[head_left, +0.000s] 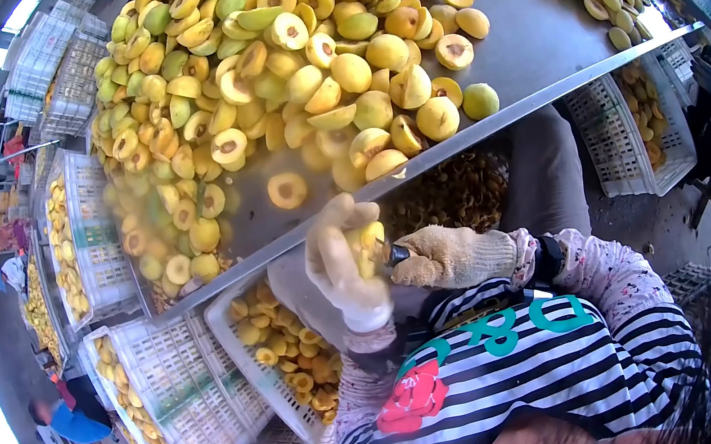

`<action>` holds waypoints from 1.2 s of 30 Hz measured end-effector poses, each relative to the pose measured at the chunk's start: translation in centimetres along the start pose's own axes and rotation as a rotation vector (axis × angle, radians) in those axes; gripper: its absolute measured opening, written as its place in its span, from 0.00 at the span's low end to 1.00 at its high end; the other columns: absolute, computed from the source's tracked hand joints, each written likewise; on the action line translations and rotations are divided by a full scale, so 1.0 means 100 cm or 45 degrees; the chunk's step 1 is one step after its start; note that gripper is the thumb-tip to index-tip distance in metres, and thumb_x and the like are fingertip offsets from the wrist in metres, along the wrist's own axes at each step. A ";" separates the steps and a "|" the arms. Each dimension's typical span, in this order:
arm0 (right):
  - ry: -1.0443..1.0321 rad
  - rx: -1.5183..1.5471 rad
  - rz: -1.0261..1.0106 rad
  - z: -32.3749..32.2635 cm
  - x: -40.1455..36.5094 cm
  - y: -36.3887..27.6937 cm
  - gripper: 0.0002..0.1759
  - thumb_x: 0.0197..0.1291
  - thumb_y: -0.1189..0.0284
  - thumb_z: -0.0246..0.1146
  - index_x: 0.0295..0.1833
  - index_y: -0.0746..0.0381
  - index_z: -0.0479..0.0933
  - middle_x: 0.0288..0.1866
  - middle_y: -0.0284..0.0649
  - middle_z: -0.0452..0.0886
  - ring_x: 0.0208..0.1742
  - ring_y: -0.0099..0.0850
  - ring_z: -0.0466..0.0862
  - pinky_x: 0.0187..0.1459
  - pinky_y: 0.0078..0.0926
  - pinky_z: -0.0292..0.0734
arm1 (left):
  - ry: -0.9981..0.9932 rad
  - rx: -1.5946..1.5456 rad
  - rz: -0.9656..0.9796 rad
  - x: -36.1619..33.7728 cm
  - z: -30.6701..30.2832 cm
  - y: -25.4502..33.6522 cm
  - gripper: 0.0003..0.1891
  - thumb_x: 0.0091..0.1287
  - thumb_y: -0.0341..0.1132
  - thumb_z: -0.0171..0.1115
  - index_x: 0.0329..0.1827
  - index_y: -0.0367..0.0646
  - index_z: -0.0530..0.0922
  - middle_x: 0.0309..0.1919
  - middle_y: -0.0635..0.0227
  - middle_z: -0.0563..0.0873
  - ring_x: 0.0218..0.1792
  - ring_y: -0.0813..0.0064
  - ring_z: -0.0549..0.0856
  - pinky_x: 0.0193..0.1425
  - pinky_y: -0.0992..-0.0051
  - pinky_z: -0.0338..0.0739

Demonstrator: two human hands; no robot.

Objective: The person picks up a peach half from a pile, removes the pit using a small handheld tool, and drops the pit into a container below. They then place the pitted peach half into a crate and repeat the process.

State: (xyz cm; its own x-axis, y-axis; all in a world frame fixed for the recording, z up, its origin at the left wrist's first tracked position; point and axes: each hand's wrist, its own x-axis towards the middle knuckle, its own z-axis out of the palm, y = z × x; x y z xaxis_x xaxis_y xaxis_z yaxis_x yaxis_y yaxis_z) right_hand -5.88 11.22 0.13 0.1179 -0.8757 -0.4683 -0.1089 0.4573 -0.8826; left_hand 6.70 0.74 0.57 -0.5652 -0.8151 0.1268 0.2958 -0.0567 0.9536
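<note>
My left hand (343, 264), in a pale glove, is closed around a yellow peach half (366, 248) just below the table's metal edge. Facing it from the right is my right hand (456, 255) in a fuzzy tan knit glove, its fingers wrapped round a small pitting tool (397, 254). Only a short dark part of the tool shows, with its tip right at the peach; the rest is hidden by the glove. Above both hands, a heap of halved peaches (335, 75) covers much of the metal table (501, 29), many showing brown pit centres.
A white crate of peach halves (225, 331) stands at my left knee, with more filled crates (174, 384) beyond it. Dark scraps (452, 195) lie under the table edge. Another crate (633, 124) stands at right. A person in blue (79, 420) is at far left.
</note>
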 end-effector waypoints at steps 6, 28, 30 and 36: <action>-0.134 0.317 -0.038 0.000 0.000 0.013 0.23 0.75 0.50 0.56 0.44 0.60 0.79 0.27 0.38 0.79 0.27 0.30 0.78 0.30 0.27 0.73 | 0.046 -0.022 0.048 0.003 0.015 0.012 0.28 0.81 0.48 0.46 0.70 0.31 0.72 0.46 0.57 0.87 0.48 0.70 0.84 0.58 0.71 0.77; -0.343 0.580 0.050 -0.002 0.000 0.020 0.27 0.75 0.46 0.54 0.40 0.61 0.76 0.21 0.31 0.70 0.21 0.24 0.71 0.25 0.25 0.68 | -0.172 -0.201 -0.109 0.017 0.011 0.006 0.21 0.76 0.38 0.55 0.65 0.33 0.78 0.40 0.57 0.89 0.43 0.71 0.86 0.53 0.73 0.80; -0.443 0.875 0.150 0.002 -0.009 0.011 0.27 0.77 0.45 0.50 0.32 0.55 0.68 0.15 0.23 0.57 0.12 0.17 0.57 0.15 0.20 0.52 | -0.008 -0.181 0.075 0.000 0.013 -0.011 0.21 0.76 0.39 0.55 0.65 0.33 0.78 0.41 0.58 0.89 0.44 0.71 0.86 0.55 0.72 0.79; -0.020 -0.060 0.047 0.006 -0.005 0.003 0.31 0.73 0.43 0.54 0.59 0.61 0.80 0.42 0.46 0.86 0.45 0.41 0.85 0.51 0.37 0.79 | -0.370 -0.137 -0.468 0.009 -0.025 -0.003 0.18 0.75 0.32 0.59 0.64 0.32 0.78 0.37 0.59 0.89 0.40 0.72 0.88 0.49 0.74 0.82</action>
State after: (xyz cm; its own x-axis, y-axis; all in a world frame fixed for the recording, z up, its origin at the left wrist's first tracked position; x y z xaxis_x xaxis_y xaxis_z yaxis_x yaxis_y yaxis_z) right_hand -5.41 11.91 0.10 0.1285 -0.8555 -0.5016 -0.1598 0.4813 -0.8619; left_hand 8.03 -1.40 -0.26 -0.8344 -0.5360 -0.1279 0.1053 -0.3829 0.9177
